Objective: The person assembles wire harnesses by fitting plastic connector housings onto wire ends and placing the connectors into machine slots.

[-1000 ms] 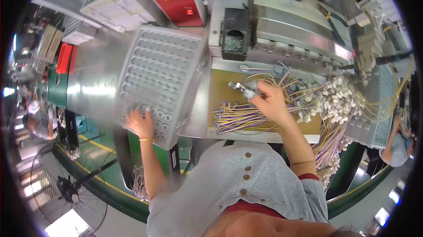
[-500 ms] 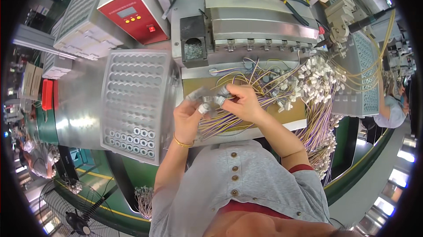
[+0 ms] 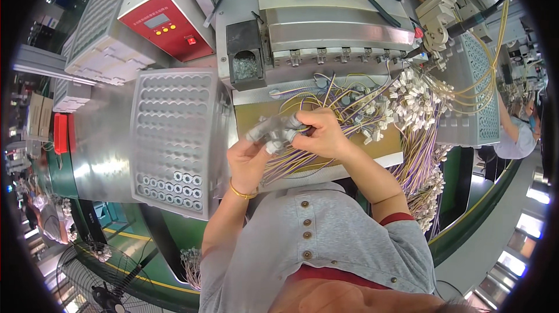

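Note:
My left hand (image 3: 247,160) and my right hand (image 3: 321,134) meet over a brown work mat, their fingertips nearly touching. Pale covers wrap several fingertips on both hands. The fingers of each are pinched together; between them is something small and greyish that blur and the fingers hide. Under and beside my hands lie yellow and purple wires (image 3: 297,162). These run right to a heap of white connectors (image 3: 407,93). Left of my hands stands a translucent tray (image 3: 170,130) with scalloped rows, and small round metal parts (image 3: 181,187) sit in its near rows.
Behind the mat is a metal fixture (image 3: 338,28) with a row of small clamps; pliers (image 3: 381,7) lie on top. A dark box (image 3: 246,51) with clear bits stands beside it. Back left is a red-fronted control unit (image 3: 169,28). Another person (image 3: 515,138) is at the far right.
The view has shifted slightly, so the bench appears a little further left. My left fingertips have closed in on my right fingertips. My right hand keeps nearly the same pose.

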Demonstrator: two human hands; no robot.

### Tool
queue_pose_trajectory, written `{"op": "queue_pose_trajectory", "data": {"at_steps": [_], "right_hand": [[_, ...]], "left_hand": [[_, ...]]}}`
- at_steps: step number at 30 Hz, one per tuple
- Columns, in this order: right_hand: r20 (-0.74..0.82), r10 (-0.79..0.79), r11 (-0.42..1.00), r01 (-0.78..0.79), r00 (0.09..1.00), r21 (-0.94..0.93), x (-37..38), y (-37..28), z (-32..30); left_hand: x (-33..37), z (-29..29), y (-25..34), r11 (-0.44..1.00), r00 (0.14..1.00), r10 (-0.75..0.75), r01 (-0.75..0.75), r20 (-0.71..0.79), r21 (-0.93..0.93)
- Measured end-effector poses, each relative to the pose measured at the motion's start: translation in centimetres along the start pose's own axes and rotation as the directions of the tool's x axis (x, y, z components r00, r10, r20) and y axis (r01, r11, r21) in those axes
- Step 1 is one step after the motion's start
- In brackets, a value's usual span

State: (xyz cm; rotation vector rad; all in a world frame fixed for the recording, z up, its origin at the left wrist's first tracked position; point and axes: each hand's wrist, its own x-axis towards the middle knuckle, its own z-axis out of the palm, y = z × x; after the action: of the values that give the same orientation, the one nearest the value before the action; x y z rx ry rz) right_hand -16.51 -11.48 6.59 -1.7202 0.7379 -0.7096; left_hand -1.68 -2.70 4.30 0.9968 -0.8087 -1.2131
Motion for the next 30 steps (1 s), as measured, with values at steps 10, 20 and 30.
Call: {"op": "queue_pose_trajectory", "data": {"at_steps": [10,20,30], "right_hand": [[-0.079,-0.170,0.983,0.164,0.982,-0.083,-0.1,0.0,-0.2],[0.029,-0.160,0.985,0.161,0.987,-0.063,-0.2,-0.1,-0.9],[0.086,-0.066,0.991,0.075,0.994,-0.112,-0.3,-1.3,-1.7]], "left_hand": [[0.0,0.3,0.8,0.997,0.997,-0.071,0.071,-0.012,-0.007],[0.0,0.7,0.7,0.999,0.996,0.044,-0.046,0.076,0.027],[0.0,0.4,0.6,0.789,0.958,0.222,-0.286,0.182,0.544]]}}
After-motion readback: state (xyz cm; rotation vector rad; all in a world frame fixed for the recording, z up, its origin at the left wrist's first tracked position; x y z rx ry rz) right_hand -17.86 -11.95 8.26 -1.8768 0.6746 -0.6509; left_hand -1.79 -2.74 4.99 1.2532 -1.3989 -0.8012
